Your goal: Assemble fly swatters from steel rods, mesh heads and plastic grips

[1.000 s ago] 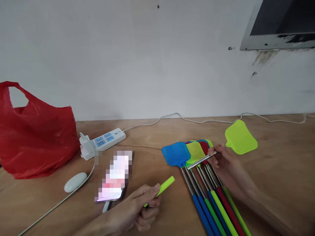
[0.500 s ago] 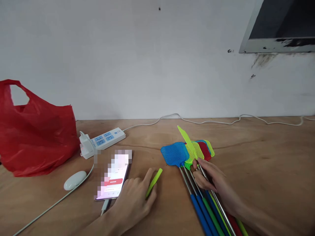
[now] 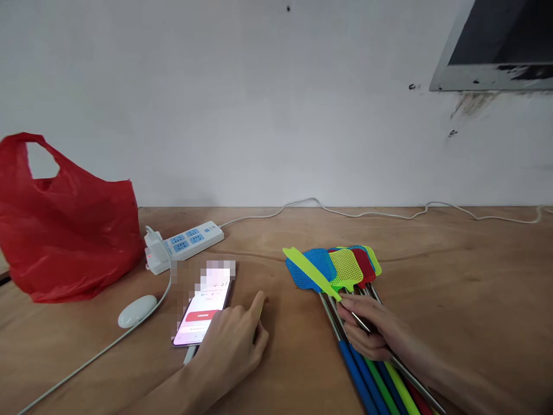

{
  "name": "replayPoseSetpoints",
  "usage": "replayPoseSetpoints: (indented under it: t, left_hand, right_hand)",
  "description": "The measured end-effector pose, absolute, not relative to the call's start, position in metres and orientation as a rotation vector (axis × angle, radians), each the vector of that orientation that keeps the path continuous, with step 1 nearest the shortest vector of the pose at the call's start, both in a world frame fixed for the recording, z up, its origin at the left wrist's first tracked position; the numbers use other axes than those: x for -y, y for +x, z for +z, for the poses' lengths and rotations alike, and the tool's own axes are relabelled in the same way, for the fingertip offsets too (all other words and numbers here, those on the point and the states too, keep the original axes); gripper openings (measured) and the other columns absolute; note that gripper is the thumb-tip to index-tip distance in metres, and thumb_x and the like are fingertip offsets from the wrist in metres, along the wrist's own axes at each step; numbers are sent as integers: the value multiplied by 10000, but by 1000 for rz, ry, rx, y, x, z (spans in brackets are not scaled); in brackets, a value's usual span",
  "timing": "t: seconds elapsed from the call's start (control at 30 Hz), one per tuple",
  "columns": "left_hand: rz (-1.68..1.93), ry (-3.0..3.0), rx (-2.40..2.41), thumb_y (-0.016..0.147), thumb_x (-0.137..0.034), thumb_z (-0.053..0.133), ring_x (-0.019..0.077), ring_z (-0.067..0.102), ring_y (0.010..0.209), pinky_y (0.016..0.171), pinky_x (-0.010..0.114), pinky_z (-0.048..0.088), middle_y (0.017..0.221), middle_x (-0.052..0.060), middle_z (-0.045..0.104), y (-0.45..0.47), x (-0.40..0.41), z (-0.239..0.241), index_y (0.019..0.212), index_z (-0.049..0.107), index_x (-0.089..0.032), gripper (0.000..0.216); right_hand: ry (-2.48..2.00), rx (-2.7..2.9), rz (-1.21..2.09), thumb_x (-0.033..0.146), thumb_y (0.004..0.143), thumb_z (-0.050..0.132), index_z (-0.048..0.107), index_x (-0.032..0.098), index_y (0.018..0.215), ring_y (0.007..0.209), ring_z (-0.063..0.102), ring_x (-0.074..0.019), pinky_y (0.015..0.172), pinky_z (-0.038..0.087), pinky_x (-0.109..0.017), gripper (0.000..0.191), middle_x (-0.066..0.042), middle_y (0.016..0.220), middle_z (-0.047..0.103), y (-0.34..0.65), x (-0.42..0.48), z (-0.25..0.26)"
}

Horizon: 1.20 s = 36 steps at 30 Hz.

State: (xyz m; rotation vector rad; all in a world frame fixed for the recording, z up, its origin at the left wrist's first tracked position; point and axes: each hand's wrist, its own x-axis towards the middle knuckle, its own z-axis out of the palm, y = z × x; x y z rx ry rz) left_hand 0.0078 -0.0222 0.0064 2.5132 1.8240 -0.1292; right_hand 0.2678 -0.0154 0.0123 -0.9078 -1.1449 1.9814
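My right hand [image 3: 371, 333] pinches the thin metal rod of a lime-green fly swatter [image 3: 309, 268]. Its head is turned edge-on and lies across the blue head at the left end of the row. The rod runs back under my fingers toward the lower right. Several fly swatters [image 3: 349, 266] with blue, green and red heads and coloured handles [image 3: 377, 387] lie side by side on the wooden table [image 3: 466, 288]. My left hand [image 3: 233, 346] rests palm down beside a phone [image 3: 205, 311], fingers curled over a lime-green handle sleeve [image 3: 261, 314]. Only a sliver of the sleeve shows.
A red plastic bag [image 3: 64, 230] stands at the left. A white power strip [image 3: 186, 244] and a white oval device [image 3: 137, 310] with its cable lie near the phone. A white cable [image 3: 389, 214] runs along the wall. A dark framed panel [image 3: 496, 52] hangs at the upper right.
My right hand swung the lime swatter from the right side across to the left, turning its head edge-on over the blue one. My left hand lowered the green sleeve onto the table and covered it.
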Motion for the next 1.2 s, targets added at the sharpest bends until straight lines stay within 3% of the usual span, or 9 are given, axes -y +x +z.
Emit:
replayPoseSetpoints:
  t: [0.5, 0.6, 0.73, 0.93, 1.07, 1.2]
  left_hand:
    - [-73, 2553, -1825, 859, -156, 391, 291, 684, 701, 598, 361, 451, 747, 87, 713, 4, 19, 5, 1065, 578, -165, 279]
    - [-54, 2590, -1840, 853, -156, 383, 290, 679, 671, 574, 355, 439, 716, 88, 708, 2, 19, 5, 1006, 586, -168, 255]
    - [-16, 2610, -1844, 865, -183, 405, 277, 682, 661, 553, 331, 416, 728, 77, 715, 1, 18, 5, 1097, 567, -173, 283]
    - [81, 2591, -1830, 916, -205, 399, 275, 674, 671, 559, 334, 410, 746, 66, 697, 1, 16, 4, 1009, 550, -184, 178]
    - [353, 2652, -1604, 921, -165, 393, 254, 647, 789, 662, 355, 459, 875, 71, 671, 2, 18, 8, 925, 540, -196, 150]
    - [404, 2768, -1228, 955, -187, 421, 272, 601, 969, 873, 439, 471, 1069, 91, 647, 5, 23, 12, 1074, 580, -197, 199]
  right_hand:
    - [-1053, 1306, 1910, 685, 748, 666, 421, 222, 550, 281, 129, -24, 293, 56, -203, 560, 137, 341, 257, 267, 21, 10]
    - [-1116, 1322, 1830, 712, 769, 622, 404, 230, 523, 262, 119, -31, 273, 39, -203, 584, 136, 314, 226, 268, 23, 7]
    - [-1107, 1405, 1837, 732, 821, 533, 357, 238, 467, 230, 132, -35, 252, 32, -216, 634, 116, 286, 231, 267, 20, 8]
    - [-984, 1345, 1854, 689, 863, 516, 361, 233, 463, 217, 133, -34, 255, 55, -215, 626, 117, 275, 219, 267, 15, 2]
    - [-1012, 1294, 1827, 653, 872, 541, 409, 219, 485, 241, 137, -35, 270, 69, -209, 596, 115, 292, 241, 267, 15, -1]
    - [-1083, 1273, 1777, 663, 854, 563, 451, 213, 509, 266, 132, -41, 275, 77, -207, 578, 118, 314, 242, 268, 17, 0]
